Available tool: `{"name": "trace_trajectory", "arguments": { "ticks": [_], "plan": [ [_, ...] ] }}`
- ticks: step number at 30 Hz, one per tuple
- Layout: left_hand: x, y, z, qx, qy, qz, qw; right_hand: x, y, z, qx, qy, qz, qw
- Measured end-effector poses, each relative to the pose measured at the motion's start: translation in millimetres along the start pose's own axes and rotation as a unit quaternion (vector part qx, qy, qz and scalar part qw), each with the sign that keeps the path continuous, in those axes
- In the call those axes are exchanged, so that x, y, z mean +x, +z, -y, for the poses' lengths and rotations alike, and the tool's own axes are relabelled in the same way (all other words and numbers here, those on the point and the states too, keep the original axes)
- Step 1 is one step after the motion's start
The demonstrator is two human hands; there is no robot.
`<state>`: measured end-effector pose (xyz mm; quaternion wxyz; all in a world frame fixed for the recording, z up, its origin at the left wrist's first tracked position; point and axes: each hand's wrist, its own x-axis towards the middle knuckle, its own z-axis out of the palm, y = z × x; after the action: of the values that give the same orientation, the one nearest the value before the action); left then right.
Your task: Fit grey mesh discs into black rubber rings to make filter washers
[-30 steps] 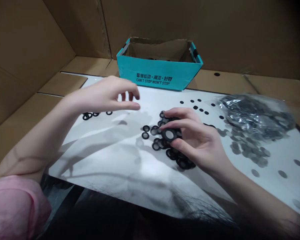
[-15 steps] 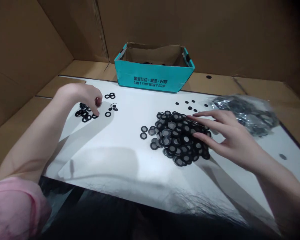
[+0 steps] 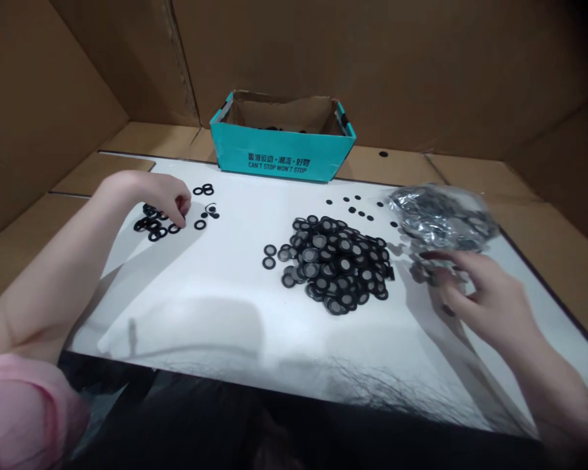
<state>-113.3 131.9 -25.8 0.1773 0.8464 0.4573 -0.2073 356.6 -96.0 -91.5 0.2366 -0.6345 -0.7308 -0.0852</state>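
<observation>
My left hand (image 3: 169, 199) is closed in a pinch above a small heap of black rings (image 3: 151, 223) on the left of the white table. Whatever sits between its fingertips is too small to make out. On the right, my right hand (image 3: 490, 294) is slightly blurred, its fingers bent and apart, over some loose grey discs (image 3: 421, 271) beside a clear plastic bag (image 3: 441, 215). A small dark piece (image 3: 448, 310) shows by its thumb. A large pile of black rings with grey centres (image 3: 343, 261) lies between the hands.
A turquoise box (image 3: 279, 153) with dark pieces inside stands at the back. Small black discs (image 3: 353, 210) lie scattered behind the big pile. Cardboard walls (image 3: 284, 46) surround the white table (image 3: 225, 274). One black disc (image 3: 383, 154) rests on the cardboard ledge.
My right hand has left the big pile and moved right and nearer to me, beside the bag. The left hand stays over the rings. The whole view has shifted slightly.
</observation>
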Motion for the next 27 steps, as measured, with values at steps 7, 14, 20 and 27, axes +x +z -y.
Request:
{"name": "trace_trajectory", "arguments": {
  "ticks": [7, 14, 20, 27],
  "plan": [
    [-4.8, -8.6, -7.6, -0.025, -0.060, 0.064, 0.996, 6.5, 34.0, -5.2, -0.016, -0.074, -0.019, 0.997],
    [-5.8, -10.3, -3.9, -0.028, -0.068, 0.061, 0.995, -12.5, 27.7, 0.8, -0.061, -0.085, 0.001, 0.994],
    [-10.2, -9.5, -5.0, -0.034, -0.049, 0.037, 0.998, -10.7, 31.3, -9.7, -0.080, -0.041, -0.048, 0.995],
    [-14.2, -11.2, -9.0, -0.007, -0.026, -0.004, 1.000, 0.8, 39.9, -27.8, -0.035, -0.032, -0.055, 0.997]
  ]
}}
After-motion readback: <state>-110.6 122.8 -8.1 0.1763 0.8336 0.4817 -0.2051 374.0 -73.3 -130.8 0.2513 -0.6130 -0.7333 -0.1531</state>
